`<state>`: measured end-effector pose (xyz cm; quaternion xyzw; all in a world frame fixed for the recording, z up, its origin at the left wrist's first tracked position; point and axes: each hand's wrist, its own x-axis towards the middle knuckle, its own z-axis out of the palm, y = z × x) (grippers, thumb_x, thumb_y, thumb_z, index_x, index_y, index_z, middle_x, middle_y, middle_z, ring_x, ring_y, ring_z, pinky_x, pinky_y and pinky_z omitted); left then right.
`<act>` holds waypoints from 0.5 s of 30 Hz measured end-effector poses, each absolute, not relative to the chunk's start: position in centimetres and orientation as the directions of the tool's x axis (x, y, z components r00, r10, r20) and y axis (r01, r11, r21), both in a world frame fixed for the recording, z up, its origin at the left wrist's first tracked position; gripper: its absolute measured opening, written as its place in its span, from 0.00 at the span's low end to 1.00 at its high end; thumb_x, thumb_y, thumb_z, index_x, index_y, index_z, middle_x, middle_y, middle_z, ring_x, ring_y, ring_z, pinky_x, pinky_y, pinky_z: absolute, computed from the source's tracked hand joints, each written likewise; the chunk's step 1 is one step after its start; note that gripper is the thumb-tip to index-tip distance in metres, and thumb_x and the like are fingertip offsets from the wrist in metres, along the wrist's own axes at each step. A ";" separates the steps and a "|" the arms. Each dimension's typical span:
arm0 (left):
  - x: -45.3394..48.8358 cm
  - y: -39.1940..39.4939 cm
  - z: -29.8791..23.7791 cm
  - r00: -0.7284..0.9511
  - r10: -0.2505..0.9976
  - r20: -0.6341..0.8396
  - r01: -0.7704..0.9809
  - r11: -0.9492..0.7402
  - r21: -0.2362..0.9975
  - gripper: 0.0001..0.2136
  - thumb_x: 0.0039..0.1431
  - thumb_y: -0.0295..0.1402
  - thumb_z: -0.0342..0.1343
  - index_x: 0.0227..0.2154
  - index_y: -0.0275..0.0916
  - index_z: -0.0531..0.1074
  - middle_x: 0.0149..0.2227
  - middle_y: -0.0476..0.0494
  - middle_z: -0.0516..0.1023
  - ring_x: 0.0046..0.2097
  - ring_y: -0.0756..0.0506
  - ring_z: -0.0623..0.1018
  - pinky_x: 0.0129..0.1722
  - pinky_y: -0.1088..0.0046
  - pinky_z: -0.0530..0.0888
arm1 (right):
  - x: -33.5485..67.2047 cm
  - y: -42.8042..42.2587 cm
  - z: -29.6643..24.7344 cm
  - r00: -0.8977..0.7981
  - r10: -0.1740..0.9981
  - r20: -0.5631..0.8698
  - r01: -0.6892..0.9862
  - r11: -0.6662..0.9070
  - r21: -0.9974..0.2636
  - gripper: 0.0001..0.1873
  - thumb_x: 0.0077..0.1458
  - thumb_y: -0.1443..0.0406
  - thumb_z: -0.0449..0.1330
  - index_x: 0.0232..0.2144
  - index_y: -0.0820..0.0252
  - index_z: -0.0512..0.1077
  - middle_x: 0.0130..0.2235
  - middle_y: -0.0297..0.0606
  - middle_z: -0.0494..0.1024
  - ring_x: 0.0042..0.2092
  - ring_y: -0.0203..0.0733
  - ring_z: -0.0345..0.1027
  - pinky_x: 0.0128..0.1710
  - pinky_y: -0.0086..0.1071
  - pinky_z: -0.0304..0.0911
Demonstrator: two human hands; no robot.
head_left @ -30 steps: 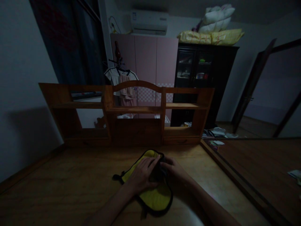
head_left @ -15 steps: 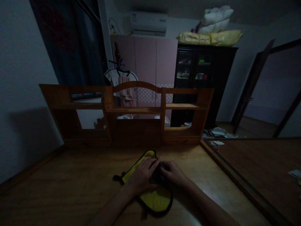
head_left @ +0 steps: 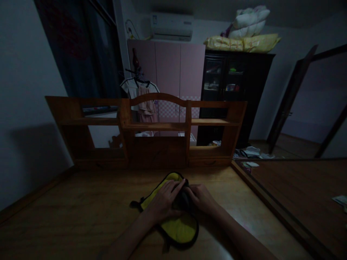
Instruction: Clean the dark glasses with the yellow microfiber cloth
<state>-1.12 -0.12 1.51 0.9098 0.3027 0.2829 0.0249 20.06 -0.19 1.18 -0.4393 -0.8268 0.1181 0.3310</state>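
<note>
A yellow cloth item with a black border (head_left: 177, 228) lies on the wooden desk (head_left: 81, 209) in front of me. My left hand (head_left: 164, 200) lies flat on its middle, fingers stretched out toward the right. My right hand (head_left: 202, 198) is closed on the dark folded edge of the same cloth, fingers curled and meeting the left hand's fingertips. A black strap (head_left: 135, 205) sticks out at the cloth's left side.
A wooden shelf unit (head_left: 151, 126) stands along the desk's back edge. Beyond it are a pink wardrobe (head_left: 173, 76), hanging clothes (head_left: 141, 97) and a dark glass cabinet (head_left: 230, 83) with bedding on top. A raised wooden rim (head_left: 271, 206) borders the desk on the right.
My right hand has curled tighter and drawn a little toward the left hand on the cloth's dark edge. The left hand stays pressed on the cloth.
</note>
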 end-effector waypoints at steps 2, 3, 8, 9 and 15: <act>-1.1 -0.1 1.5 0.655 0.564 0.502 0.535 -0.816 0.220 0.52 0.44 0.40 0.70 0.67 0.44 0.42 0.57 0.37 0.65 0.58 0.34 0.65 0.60 0.52 0.64 | 20.2 -0.1 1.1 -0.386 0.809 0.443 0.638 0.581 -0.505 0.22 0.66 0.60 0.46 0.30 0.61 0.76 0.29 0.40 0.80 0.29 0.39 0.71 0.31 0.29 0.58; -1.1 -0.1 1.6 0.655 0.564 0.503 0.534 -0.816 0.221 0.52 0.44 0.40 0.70 0.67 0.44 0.42 0.58 0.37 0.65 0.58 0.34 0.65 0.60 0.51 0.63 | 20.2 -0.1 1.1 -0.378 0.811 0.447 0.632 0.579 -0.516 0.22 0.66 0.60 0.46 0.29 0.61 0.76 0.28 0.40 0.80 0.29 0.40 0.71 0.31 0.29 0.58; -1.0 0.0 1.5 0.654 0.556 0.513 0.516 -0.824 0.236 0.53 0.44 0.40 0.69 0.67 0.43 0.40 0.59 0.36 0.64 0.59 0.34 0.65 0.60 0.50 0.63 | 20.1 -0.1 1.3 -0.330 0.827 0.456 0.580 0.559 -0.593 0.21 0.65 0.59 0.47 0.31 0.60 0.77 0.29 0.39 0.80 0.29 0.41 0.72 0.30 0.30 0.59; -1.0 0.0 1.5 0.652 0.558 0.513 0.514 -0.823 0.241 0.53 0.44 0.40 0.69 0.67 0.44 0.40 0.59 0.36 0.63 0.59 0.34 0.65 0.60 0.50 0.63 | 20.0 -0.2 1.4 -0.336 0.825 0.455 0.560 0.563 -0.608 0.19 0.65 0.59 0.48 0.34 0.60 0.77 0.31 0.39 0.81 0.30 0.42 0.73 0.31 0.30 0.60; -1.1 -0.1 1.5 0.643 0.587 0.492 0.523 -0.806 0.277 0.55 0.41 0.36 0.71 0.67 0.44 0.39 0.59 0.38 0.63 0.59 0.34 0.64 0.60 0.51 0.63 | 19.7 -0.7 1.9 -0.379 0.816 0.437 0.486 0.577 -0.656 0.13 0.61 0.62 0.53 0.41 0.58 0.76 0.36 0.39 0.82 0.34 0.44 0.73 0.35 0.31 0.64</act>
